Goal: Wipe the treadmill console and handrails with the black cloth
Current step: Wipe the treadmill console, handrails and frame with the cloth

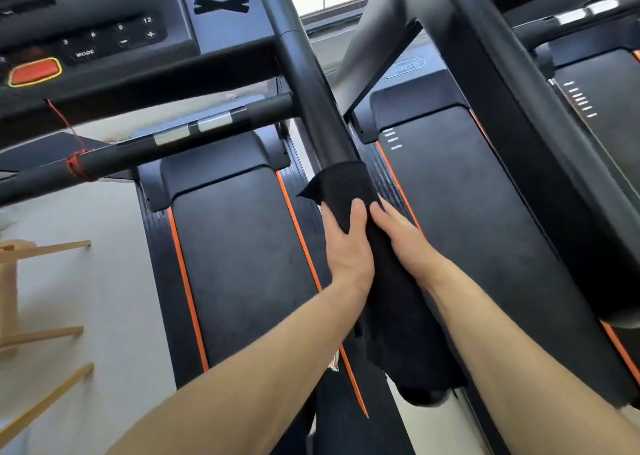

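Cloth tail: loose end of black cloth hangs off handrail, nearest body.
L hand: thumb on top, fingers curled round cloth-wrapped handrail from left side.
R hand: gripping cloth from right side, just beside L hand, roughly level; fingertips hidden.
Axis: handrail runs away & up-left from hands twd console; bare stretch starts right past cloth's front edge.
Next, prob.: push both hands fwd along that axis, neither leading.
Console: far left, well apart from cloth.
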### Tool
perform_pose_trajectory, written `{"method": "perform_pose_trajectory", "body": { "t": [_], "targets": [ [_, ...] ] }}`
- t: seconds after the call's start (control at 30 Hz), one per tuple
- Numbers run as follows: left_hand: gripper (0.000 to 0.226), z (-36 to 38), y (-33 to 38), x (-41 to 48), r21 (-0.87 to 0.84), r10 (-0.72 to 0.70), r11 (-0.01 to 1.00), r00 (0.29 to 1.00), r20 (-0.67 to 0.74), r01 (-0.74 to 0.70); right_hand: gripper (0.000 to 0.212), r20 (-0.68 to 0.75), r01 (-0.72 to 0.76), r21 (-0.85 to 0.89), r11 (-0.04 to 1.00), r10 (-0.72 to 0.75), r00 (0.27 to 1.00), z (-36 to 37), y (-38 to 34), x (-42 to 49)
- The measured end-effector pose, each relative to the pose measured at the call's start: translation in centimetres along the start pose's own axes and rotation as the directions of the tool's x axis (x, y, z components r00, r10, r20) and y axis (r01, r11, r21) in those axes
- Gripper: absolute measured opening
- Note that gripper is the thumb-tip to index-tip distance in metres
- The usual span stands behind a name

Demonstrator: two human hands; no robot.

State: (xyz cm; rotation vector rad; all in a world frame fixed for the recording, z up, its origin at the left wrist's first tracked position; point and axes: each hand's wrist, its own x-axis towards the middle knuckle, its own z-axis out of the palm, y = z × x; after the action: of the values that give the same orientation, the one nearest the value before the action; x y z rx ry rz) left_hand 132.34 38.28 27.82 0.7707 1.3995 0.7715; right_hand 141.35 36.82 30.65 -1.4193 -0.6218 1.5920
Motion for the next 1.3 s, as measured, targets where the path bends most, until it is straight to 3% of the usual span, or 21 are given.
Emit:
{"method": "perform_pose_trajectory", "body": {
  "t": [0.13, 0.27, 0.4, 0.5, 0.63, 0.77, 0.97, 1.07, 1.2, 1.3],
  "targets": [
    [0.083, 0.3, 3.0, 4.0, -0.022, 0.050, 0.998, 0.999, -0.020, -0.051, 0.026, -0.081, -0.058, -0.038, 0.998, 0.054, 0.995, 1.2, -3.0, 2.1],
    [0.076, -0.1, 3.3, 4.3, 0.007, 0.057, 0.998, 0.998, 0.003, -0.057, 0.033, -0.068, -0.099, -0.032, 0.995, 0.097, 0.993, 1.5, -3.3, 1.8],
    [0.074, -0.2, -1.9, -2.9, 0.002, 0.035, 0.999, 0.999, 0.011, -0.035, 0.027, -0.173, -0.126, 0.029, 0.992, 0.129, 0.976, 0.6, 1.1, -4.6],
    [0.073, -0.1, -6.0, -9.6, 0.000, 0.042, 0.999, 0.999, 0.024, -0.042, 0.030, -0.173, -0.097, 0.108, 0.989, 0.114, 0.978, -0.3, 5.0, -10.5],
    [0.071, 0.6, -6.6, -9.7, 0.071, 0.073, 0.995, 0.997, -0.015, -0.072, 0.035, -0.297, -0.126, -0.098, 0.987, 0.092, 0.951, -0.1, 4.8, -11.1],
    [0.078, 0.4, -4.1, -3.8, 0.024, 0.097, 0.995, 0.995, 0.011, -0.098, 0.033, -0.246, -0.147, -0.132, 0.980, 0.112, 0.963, 0.5, 2.3, -7.9],
    [0.074, 0.1, -8.0, -7.8, -0.077, 0.225, 0.972, 0.974, 0.006, -0.224, 0.036, -0.215, -0.020, 0.035, 0.999, 0.027, 0.976, -0.7, 5.6, -10.3],
    [0.059, 0.2, -11.2, -13.0, -0.112, 0.293, 0.950, 0.956, -0.010, -0.292, 0.033, -0.165, 0.159, 0.057, 0.986, -0.148, 0.975, -1.8, 9.6, -13.4],
    [0.054, 0.5, -13.6, -17.2, -0.089, 0.355, 0.930, 0.934, -0.044, -0.358, 0.038, -0.389, 0.334, -0.172, 0.927, -0.375, 0.841, -1.6, 13.6, -14.6],
    [0.045, 0.2, -12.9, -16.3, -0.083, 0.359, 0.930, 0.933, -0.021, -0.359, 0.040, -0.438, 0.428, -0.268, 0.863, -0.505, 0.744, -2.0, 16.0, -13.8]
  ]
}}
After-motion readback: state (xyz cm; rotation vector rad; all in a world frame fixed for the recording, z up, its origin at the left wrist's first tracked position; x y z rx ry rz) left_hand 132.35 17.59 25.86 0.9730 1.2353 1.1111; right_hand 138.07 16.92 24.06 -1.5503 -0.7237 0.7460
